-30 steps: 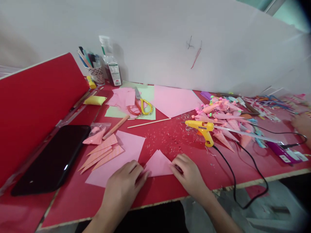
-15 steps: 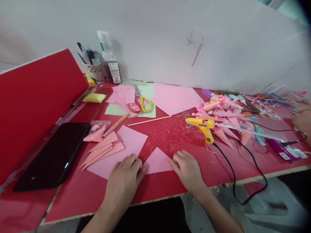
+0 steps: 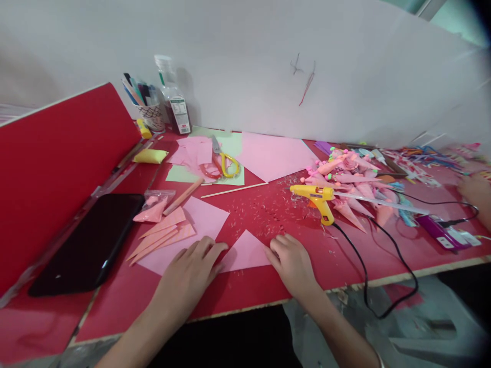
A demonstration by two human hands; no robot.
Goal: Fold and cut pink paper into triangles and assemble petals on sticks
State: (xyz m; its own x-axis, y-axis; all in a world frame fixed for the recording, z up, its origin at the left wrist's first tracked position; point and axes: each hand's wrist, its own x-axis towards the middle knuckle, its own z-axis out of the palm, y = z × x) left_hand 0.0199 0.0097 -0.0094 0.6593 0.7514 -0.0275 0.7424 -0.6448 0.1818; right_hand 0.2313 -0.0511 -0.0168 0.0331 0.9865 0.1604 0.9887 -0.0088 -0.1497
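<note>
A pink paper triangle (image 3: 246, 251) lies on the red table between my hands, its point away from me. My left hand (image 3: 195, 266) rests palm down at the triangle's left corner and over the edge of a larger pink sheet (image 3: 209, 217), its thumb apart from the fingers. At the right corner, my right hand (image 3: 289, 258) has its fingers curled together, the fingertips touching the paper's edge. Folded peach paper strips (image 3: 163, 236) lie on the larger sheet, left of my left hand.
A yellow glue gun (image 3: 316, 197) with a black cord lies right of centre, before a pile of pink cones (image 3: 355, 174). Scissors (image 3: 226, 162), a thin stick (image 3: 233, 190) and a black phone (image 3: 88, 243) are around. Another person's hand (image 3: 475, 194) is at far right.
My left hand has shifted slightly left, its thumb and forefinger wider apart. My right hand stays at the triangle's right corner. The view has shifted slightly.
</note>
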